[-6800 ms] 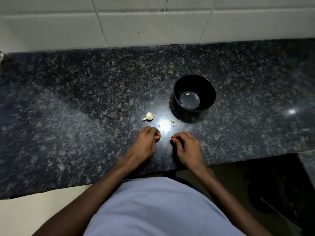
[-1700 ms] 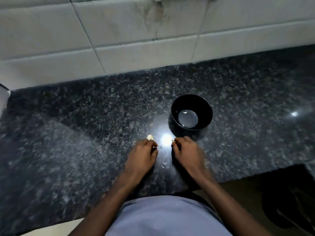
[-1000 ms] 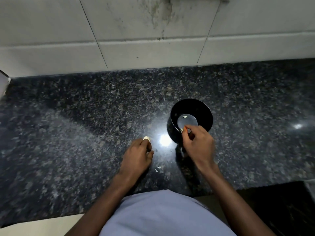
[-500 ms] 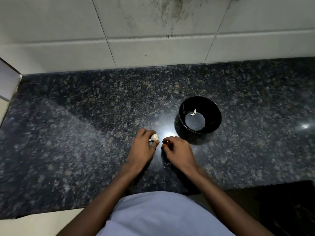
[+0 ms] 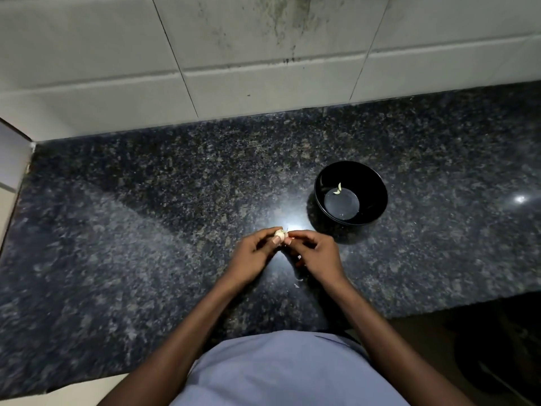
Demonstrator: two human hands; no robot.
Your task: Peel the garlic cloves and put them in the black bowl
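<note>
**Peeling the next piece of garlic beside the black bowl**

While the black bowl (image 5: 351,193) is sitting on the dark granite counter (image 5: 146,230) with two small peeled cloves (image 5: 338,189) lying inside it, both hands are working just in front and to the left of it. The left hand (image 5: 253,256) is pinching a pale garlic piece (image 5: 279,235) between thumb and fingertips, and the right hand (image 5: 317,254) is nipping at its near edge, apparently catching the skin; whether it is gripping skin or clove is too small to tell. A skin scrap (image 5: 296,285) is lying on the counter nearer the person than the bowl. The garlic is looking light and firm, its skin papery, thin and likely to tear in flakes, so the best hold is probably at the blunt root end, with the nail lifting skin from the tip. Once bare, the clove may be turning slick.
</note>
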